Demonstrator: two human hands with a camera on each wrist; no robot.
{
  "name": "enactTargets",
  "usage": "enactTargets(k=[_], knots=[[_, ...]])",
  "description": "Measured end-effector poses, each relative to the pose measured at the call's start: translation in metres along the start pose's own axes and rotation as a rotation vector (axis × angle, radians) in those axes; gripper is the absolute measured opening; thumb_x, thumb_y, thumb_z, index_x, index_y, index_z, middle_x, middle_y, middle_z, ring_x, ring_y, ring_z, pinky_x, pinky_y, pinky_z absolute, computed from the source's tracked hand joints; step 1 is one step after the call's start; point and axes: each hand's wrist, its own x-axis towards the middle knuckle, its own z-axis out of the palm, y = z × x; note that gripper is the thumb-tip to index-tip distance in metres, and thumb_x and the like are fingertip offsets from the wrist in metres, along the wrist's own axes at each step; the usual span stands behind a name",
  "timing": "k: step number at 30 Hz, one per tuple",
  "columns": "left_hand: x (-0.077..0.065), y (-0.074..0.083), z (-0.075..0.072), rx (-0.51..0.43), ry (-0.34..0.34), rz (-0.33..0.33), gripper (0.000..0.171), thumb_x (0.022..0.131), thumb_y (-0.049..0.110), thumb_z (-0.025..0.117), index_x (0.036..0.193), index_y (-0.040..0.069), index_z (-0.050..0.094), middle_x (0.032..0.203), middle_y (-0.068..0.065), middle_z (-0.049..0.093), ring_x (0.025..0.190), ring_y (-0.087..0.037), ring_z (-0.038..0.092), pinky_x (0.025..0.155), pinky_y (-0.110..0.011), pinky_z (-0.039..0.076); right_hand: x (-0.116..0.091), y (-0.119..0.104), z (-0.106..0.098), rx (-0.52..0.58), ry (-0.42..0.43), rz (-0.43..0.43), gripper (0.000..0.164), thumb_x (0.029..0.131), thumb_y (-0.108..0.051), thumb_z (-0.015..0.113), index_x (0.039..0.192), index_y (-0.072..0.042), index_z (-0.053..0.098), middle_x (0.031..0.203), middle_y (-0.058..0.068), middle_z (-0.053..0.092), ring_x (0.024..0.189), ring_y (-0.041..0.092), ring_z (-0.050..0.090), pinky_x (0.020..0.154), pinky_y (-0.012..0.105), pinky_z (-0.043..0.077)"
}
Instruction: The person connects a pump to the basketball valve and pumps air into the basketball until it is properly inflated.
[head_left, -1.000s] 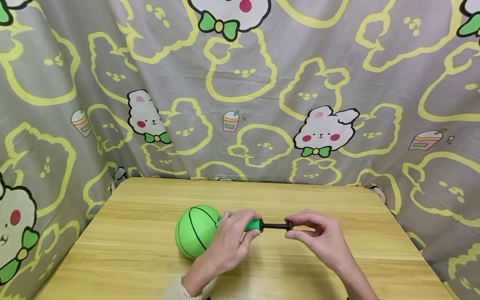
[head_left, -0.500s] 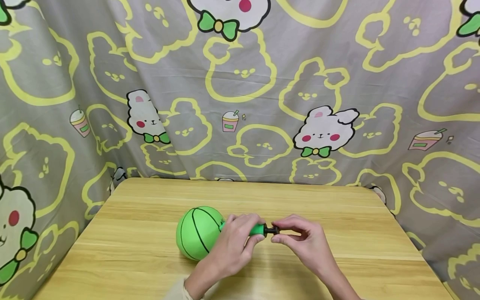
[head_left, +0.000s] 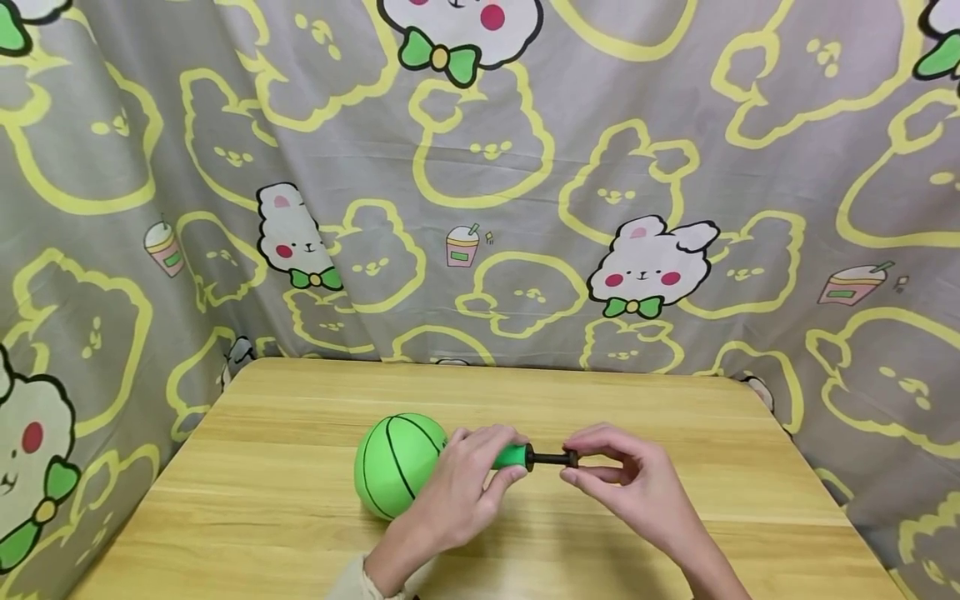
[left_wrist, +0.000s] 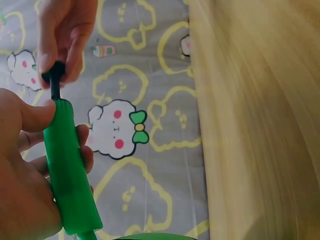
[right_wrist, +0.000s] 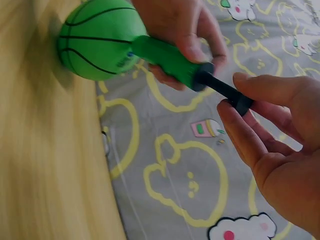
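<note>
A green ball [head_left: 397,467] with black lines rests on the table at the left of the hands. The left hand [head_left: 465,483] grips the green barrel of a small hand pump [left_wrist: 70,170], its fingers wrapped round the tube. In the right wrist view the pump's far end meets the ball [right_wrist: 97,42]; the exact joint is too small to make out. The right hand [head_left: 637,483] pinches the black knob at the end of the plunger rod [right_wrist: 220,87] between thumb and fingers. A good part of the rod shows outside the barrel.
The wooden table [head_left: 285,425] runs under both hands. Behind and beside it hangs a grey curtain [head_left: 517,208] with yellow outlines and white cartoon animals.
The right hand first pushed the plunger left into the barrel, then drew it back out to the right. The left hand and ball shifted only slightly.
</note>
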Motion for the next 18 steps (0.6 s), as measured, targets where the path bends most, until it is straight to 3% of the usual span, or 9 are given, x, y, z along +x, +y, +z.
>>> enactTargets(k=[9,18], knots=[[-0.001,-0.005,-0.005,0.007,0.021,-0.036,0.019,0.102,0.031,0.063,0.116,0.019,0.064,0.112,0.007,0.071,0.105,-0.007,0.066,0.086,-0.036,0.044,-0.001,-0.005,-0.022,-0.005,-0.016,-0.008,0.030,0.081,0.011,0.080,0.108,0.002,0.072,0.111,0.026,0.066,0.102,0.020,0.069,0.078,0.042,0.058],[0.000,-0.003,-0.007,-0.010,0.031,-0.040,0.019,0.101,0.031,0.065,0.115,0.019,0.064,0.109,0.008,0.070,0.099,-0.005,0.065,0.085,-0.037,0.044,-0.004,-0.012,-0.041,-0.021,-0.039,-0.021,0.031,0.080,0.016,0.077,0.109,0.006,0.070,0.112,0.025,0.065,0.105,0.019,0.067,0.079,0.043,0.058]])
